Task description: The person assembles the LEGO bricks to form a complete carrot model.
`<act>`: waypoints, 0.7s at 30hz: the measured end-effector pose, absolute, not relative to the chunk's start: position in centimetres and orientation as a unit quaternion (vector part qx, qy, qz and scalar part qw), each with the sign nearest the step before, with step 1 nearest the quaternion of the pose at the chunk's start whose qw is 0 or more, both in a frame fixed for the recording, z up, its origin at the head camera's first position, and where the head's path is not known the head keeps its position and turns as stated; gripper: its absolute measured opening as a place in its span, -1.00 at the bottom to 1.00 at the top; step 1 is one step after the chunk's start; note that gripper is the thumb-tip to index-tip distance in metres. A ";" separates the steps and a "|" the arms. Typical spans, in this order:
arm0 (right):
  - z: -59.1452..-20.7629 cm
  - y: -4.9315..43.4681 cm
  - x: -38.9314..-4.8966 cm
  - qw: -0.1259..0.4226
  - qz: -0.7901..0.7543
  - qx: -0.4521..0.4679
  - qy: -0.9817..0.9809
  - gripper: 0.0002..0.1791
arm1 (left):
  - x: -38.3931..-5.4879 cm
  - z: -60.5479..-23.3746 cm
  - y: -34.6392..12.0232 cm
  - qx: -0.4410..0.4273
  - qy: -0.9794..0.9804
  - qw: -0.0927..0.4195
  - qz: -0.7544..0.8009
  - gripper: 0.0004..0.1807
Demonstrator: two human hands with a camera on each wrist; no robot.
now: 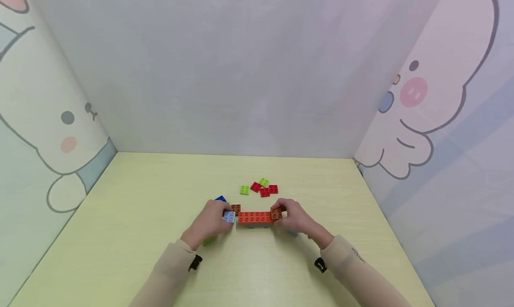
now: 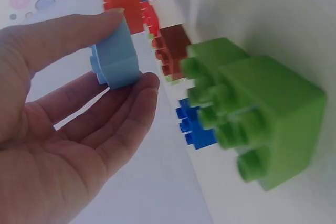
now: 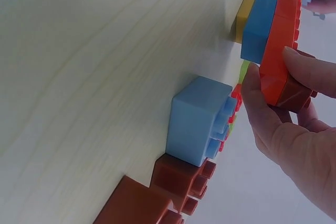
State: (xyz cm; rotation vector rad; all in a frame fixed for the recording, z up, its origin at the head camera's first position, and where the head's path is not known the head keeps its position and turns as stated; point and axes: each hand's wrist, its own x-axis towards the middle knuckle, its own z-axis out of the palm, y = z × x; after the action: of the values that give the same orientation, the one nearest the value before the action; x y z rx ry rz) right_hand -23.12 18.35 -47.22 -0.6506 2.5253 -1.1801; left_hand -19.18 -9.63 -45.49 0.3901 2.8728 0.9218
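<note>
One light-blue brick point(image 2: 116, 59) pinched in left fingers point(image 2: 131, 121), one brown brick point(image 1: 276, 214) in right fingers point(image 3: 315, 72).

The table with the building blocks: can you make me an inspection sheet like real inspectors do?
Surface: pale table with wood grain.
Job's things: red row over a blue block, with a yellow block underneath.
Clutter: small red and lime blocks behind the row; green blocks and a dark blue block on the left; a loose light blue block and brown blocks on the right.
Left grip: pinches a light blue block.
Right grip: holds a brown block at the row's right end; whether it is pressed on is unclear.
Cables: nothing seen.
Surroundings: grey back wall, side walls with cartoon animals.
</note>
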 end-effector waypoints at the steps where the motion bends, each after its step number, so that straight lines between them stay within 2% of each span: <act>1: -47.2 18.4 -23.1 0.140 -0.408 -0.225 0.874 -0.65 | -19.2 -45.3 -9.6 0.134 0.941 0.041 0.308 -0.72; 7: -47.2 18.4 -23.1 0.141 -0.408 -0.223 0.874 -0.65 | -19.5 -45.1 -8.8 0.169 0.925 0.014 0.342 -0.72; 21: -47.2 18.4 -23.1 0.138 -0.409 -0.228 0.873 -0.64 | -19.9 -45.9 -7.5 0.181 0.926 0.018 0.331 -0.71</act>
State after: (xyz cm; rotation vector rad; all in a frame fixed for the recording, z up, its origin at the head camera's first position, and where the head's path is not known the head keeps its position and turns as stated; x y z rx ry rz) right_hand -23.13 18.39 -47.18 -0.6593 2.5254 -1.1818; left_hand -19.85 -7.45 -45.85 0.5638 2.8760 1.0295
